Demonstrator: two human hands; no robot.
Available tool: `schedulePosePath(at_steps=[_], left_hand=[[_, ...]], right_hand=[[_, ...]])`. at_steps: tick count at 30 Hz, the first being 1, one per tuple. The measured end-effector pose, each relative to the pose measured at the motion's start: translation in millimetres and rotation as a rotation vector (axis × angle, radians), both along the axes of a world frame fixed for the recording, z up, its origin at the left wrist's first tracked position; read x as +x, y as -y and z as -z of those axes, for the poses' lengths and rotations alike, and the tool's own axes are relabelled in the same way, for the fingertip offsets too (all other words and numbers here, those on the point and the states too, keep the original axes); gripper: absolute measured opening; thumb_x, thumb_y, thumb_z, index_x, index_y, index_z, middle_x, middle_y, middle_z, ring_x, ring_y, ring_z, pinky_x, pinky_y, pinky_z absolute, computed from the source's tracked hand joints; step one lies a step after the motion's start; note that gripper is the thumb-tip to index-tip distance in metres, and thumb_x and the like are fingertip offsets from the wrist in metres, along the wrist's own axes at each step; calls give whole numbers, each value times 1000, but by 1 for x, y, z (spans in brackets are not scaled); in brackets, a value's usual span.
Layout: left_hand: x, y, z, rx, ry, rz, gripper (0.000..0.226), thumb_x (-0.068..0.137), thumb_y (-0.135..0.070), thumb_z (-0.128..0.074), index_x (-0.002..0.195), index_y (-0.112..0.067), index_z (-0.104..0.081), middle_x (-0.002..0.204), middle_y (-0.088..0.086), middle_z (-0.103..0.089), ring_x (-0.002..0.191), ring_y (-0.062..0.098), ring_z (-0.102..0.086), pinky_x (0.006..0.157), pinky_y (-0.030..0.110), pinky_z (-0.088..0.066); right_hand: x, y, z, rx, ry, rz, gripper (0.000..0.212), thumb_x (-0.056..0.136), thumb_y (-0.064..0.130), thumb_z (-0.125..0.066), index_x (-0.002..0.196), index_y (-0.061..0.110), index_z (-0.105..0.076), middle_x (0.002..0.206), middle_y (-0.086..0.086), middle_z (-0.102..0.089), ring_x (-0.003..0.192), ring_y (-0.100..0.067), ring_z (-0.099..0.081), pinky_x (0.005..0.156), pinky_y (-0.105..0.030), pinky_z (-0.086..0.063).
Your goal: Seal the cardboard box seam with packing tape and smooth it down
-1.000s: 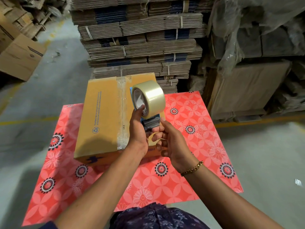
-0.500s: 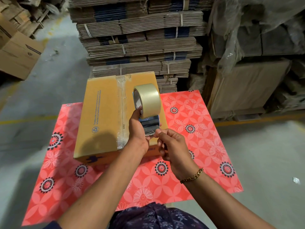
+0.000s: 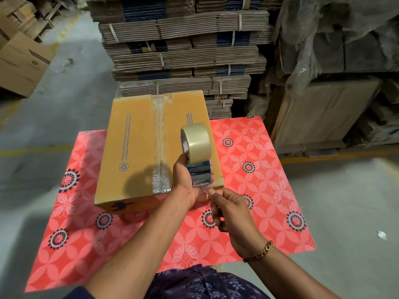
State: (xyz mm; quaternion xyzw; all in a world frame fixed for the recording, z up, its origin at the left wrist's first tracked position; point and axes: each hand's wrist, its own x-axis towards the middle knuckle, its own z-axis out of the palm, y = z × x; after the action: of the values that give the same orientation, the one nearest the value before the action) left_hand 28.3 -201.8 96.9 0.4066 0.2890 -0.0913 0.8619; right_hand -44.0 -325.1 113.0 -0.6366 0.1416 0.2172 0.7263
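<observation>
Far left on the floor I see a brown carton [image 3: 20, 61]. Next, the cardboard box [image 3: 133, 147] sits on the red flowered tabletop [image 3: 269, 190], its centre seam [image 3: 159, 145] already covered by a strip of clear tape. Just right of that seam, my left hand [image 3: 183, 180] is wrapped tight around the tape dispenser [image 3: 199, 169], held above the box's near right corner with the tape roll [image 3: 197, 141] on top. My right hand [image 3: 233, 214], bracelet [image 3: 260, 252] at the wrist, pinches the loose tape end [image 3: 205, 193] at the dispenser's toothed edge. Behind stand bundles of flat cardboard [image 3: 183, 50].
</observation>
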Motion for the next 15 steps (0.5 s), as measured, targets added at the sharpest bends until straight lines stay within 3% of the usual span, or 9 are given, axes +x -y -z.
schedulePosePath(at_steps=[6, 9, 11, 15], left_hand=[[9, -23, 28, 240, -116, 114, 41, 96, -35, -48, 76, -16, -78, 76, 6, -77, 62, 23, -72, 58, 31, -57], [18, -34, 29, 412, -103, 153, 15, 94, -19, -58, 89, -20, -72, 82, 5, -74, 72, 25, -69, 73, 37, -54], [25, -42, 34, 519, -65, 184, 20, 85, -6, -62, 91, -23, -70, 86, 6, -72, 80, 26, -65, 77, 39, -51], [29, -48, 47, 872, -41, 238, 18, 81, -21, -58, 86, -35, -68, 98, 2, -77, 96, 31, -70, 87, 47, -58]], right_hand=[[11, -3, 18, -31, -55, -3, 31, 97, 23, -65, 69, 14, -54, 54, -2, -54, 40, -13, -40, 36, -19, -27], [13, -1, 28, -31, -94, 1, 30, 97, 23, -66, 72, 12, -52, 55, -3, -53, 40, -13, -39, 36, -19, -26], [12, 0, 34, -45, -117, -12, 30, 97, 24, -65, 71, 14, -52, 56, -2, -54, 40, -12, -40, 36, -19, -25], [10, 0, 43, -22, -169, -5, 30, 97, 24, -66, 69, 18, -54, 56, -1, -54, 41, -12, -41, 38, -19, -22]])
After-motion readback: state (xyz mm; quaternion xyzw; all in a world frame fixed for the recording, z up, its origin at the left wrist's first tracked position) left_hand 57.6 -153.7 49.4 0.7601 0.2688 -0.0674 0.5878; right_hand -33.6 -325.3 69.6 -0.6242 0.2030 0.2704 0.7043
